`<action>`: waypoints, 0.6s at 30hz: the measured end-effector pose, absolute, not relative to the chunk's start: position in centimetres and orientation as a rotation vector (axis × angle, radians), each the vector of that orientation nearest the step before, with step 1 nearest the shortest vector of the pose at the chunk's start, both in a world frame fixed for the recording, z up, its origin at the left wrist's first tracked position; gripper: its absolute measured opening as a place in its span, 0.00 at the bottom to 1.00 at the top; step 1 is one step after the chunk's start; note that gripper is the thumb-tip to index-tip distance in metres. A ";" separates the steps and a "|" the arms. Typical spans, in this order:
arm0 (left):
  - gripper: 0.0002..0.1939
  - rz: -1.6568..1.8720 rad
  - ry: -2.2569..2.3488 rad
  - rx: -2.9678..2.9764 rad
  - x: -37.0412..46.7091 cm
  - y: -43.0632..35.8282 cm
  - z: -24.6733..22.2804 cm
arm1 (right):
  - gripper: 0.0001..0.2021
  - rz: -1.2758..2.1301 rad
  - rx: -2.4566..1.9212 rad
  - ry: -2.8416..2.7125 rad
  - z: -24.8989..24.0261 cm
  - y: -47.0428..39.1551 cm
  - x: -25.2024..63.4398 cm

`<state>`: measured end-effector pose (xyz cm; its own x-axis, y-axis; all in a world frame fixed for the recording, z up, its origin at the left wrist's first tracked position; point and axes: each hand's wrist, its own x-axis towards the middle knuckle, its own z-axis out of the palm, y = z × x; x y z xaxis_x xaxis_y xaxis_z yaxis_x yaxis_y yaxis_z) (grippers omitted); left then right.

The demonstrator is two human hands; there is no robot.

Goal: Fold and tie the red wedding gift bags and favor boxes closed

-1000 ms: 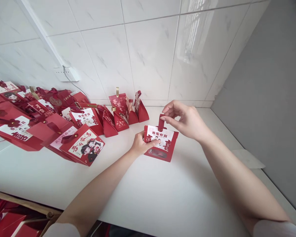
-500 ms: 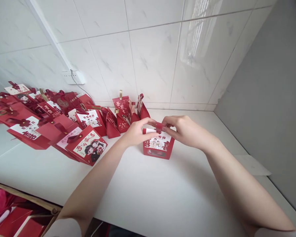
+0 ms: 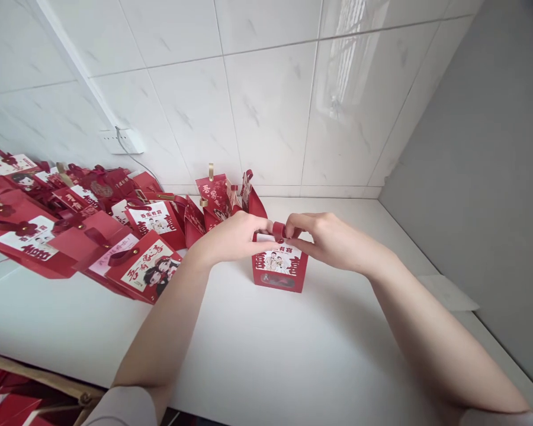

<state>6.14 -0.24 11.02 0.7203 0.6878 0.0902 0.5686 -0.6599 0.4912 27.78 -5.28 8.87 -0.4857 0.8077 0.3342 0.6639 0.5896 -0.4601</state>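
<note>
Ribbon (image 3: 279,230) looped in red tops the red-and-white cardboard box (image 3: 278,265) between your left hand (image 3: 233,235) and right hand (image 3: 328,239), both pinching its upper edge.

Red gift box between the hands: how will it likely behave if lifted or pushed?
The red gift box has flat faces and crisp edges, like folded card, so probably light and fairly stiff. The clear-looking window near its base may dent if pressed. The red loop on top is a curved strip, so may flex when lifted.
</note>
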 end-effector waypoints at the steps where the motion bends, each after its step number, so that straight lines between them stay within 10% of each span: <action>1: 0.14 0.354 0.990 2.488 6.2 -0.4 11.1 | 0.03 0.383 -1.159 -2.294 8.7 -5.1 27.7; 18: 0.18 0.389 0.997 2.629 6.6 0.2 10.7 | 0.09 0.132 -1.096 -2.401 9.0 -5.9 27.5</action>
